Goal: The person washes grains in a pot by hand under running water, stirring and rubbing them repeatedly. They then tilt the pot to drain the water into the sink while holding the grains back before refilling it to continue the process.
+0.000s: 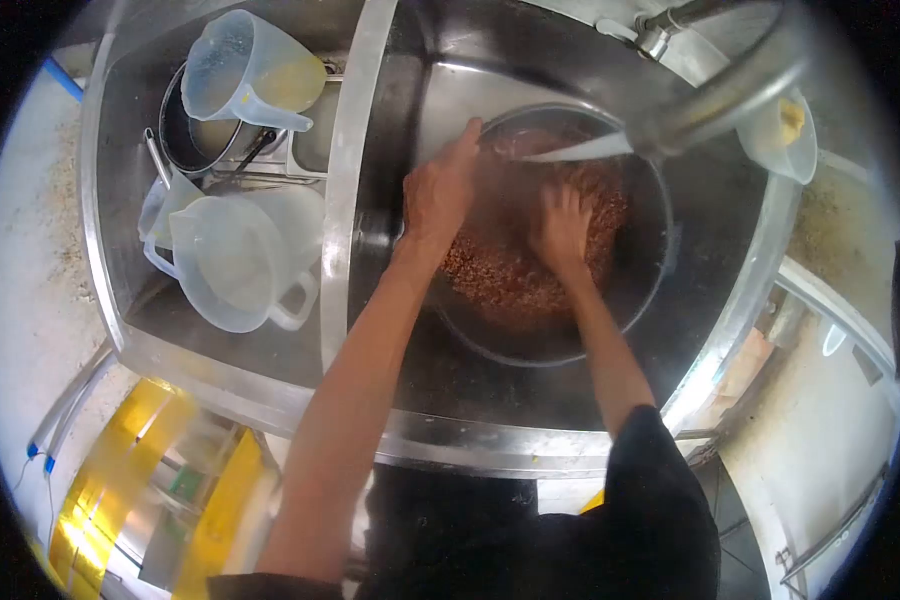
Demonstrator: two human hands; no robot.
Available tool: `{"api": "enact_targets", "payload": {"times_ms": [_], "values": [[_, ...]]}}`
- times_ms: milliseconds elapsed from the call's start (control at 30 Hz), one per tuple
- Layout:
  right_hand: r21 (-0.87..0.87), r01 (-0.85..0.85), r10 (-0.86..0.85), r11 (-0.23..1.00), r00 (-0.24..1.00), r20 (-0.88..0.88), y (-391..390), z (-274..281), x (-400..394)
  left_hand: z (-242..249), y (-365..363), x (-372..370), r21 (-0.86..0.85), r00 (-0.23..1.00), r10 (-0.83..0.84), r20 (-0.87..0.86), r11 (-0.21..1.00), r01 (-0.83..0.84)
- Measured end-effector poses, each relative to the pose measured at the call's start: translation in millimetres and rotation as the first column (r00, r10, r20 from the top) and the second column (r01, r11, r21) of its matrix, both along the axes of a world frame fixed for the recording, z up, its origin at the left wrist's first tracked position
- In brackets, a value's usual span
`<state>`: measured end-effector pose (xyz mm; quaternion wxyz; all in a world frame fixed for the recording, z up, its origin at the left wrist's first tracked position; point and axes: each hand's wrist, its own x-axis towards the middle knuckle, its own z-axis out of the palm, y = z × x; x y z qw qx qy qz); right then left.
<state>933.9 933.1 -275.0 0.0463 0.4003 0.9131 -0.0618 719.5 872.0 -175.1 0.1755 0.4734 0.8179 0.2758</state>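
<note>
A large round clear basin stands in the right-hand sink, holding many small reddish-brown beans or grains in water. My left hand is closed over the basin's left rim; the fingertips partly drop out of sight. Inside the basin, my right hand lies palm down on the beans with its fingers spread. A stream of water runs from the metal faucet into the basin, near both hands. The faucet spout looks blurred and covers part of the far right rim.
The left sink holds several translucent plastic jugs, including a large jug and a tilted jug over a dark pot. A metal divider separates the sinks. Another plastic jug is beyond the right edge.
</note>
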Motion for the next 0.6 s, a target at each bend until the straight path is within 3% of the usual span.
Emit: {"api": "enact_targets", "payload": {"times_ms": [67,100,133,167,200,267,300,367,400,467,533,600], "values": [[-0.261,0.3,-0.371,0.917,0.882,-0.29,19,-36,-44,-2,2,-2,0.004,0.999,-0.014,-0.039,1.0,0.015],[-0.271,0.306,-0.38,0.913,0.879,-0.287,9,-37,-63,-3,2,1,0.01,0.998,-0.008,-0.061,1.0,0.008],[-0.344,0.15,-0.172,0.927,0.985,-0.033,-5,-30,-85,-4,-1,3,-0.006,0.998,-0.018,-0.056,1.0,0.018],[-0.446,0.025,0.071,0.895,0.978,0.197,-12,-26,-93,-4,-1,2,-0.011,0.997,-0.021,-0.076,1.0,0.021],[-0.446,0.044,0.051,0.894,0.979,0.199,-22,-18,-79,-4,1,1,-0.009,0.995,-0.022,-0.1,1.0,0.021],[-0.425,-0.27,0.194,0.864,0.957,-0.214,-50,9,-34,0,-2,4,-0.038,0.999,-0.012,-0.045,0.999,0.01],[-0.417,-0.262,0.185,0.87,0.958,-0.217,-40,14,-16,1,-1,2,-0.058,1.0,0.012,-0.001,0.998,-0.012],[-0.207,-0.26,0.289,0.943,0.949,0.126,-19,24,19,3,2,0,-0.076,1.0,0.003,-0.01,0.997,-0.003],[-0.208,-0.261,0.291,0.942,0.948,0.129,-10,21,14,3,1,1,-0.106,1.0,0.008,-0.014,0.994,-0.01],[-0.291,0.021,-0.041,0.956,0.997,-0.061,14,5,-6,-1,0,2,-0.07,1.0,-0.001,-0.026,0.998,-0.001],[-0.613,-0.098,-0.117,0.784,0.946,-0.302,13,8,-53,-4,-2,1,-0.044,0.999,-0.006,-0.042,0.999,0.004],[-0.762,-0.128,-0.017,0.635,0.984,-0.179,-24,-41,-88,-3,1,0,-0.046,0.991,-0.028,-0.133,0.999,0.022]]}}
